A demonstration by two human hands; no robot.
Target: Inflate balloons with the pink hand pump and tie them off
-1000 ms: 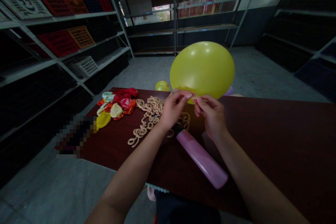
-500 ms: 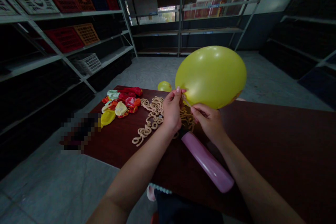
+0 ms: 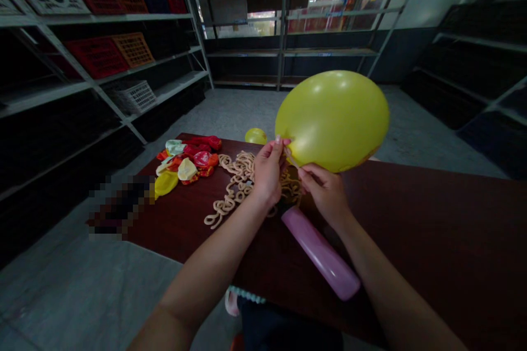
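A big inflated yellow balloon [image 3: 333, 118] floats above the dark red table [image 3: 432, 230]. My left hand [image 3: 267, 173] pinches the balloon's neck at its left underside, fingers closed. My right hand [image 3: 323, 192] is closed just below it, gripping the neck's end. A pink hand pump [image 3: 320, 252] lies on the table under my wrists. A tangle of beige string loops [image 3: 234, 184] lies just left of my left hand.
A heap of flat red, yellow and pale balloons [image 3: 185, 162] sits at the table's left end. A small inflated yellow balloon [image 3: 255, 136] rests at the far edge. Metal shelving with plastic crates [image 3: 99, 55] lines the left wall, and more racks stand behind and right.
The balloon has risen and shifted right, tilting. My left hand turned upright at the neck and my right hand dropped lower beneath it.
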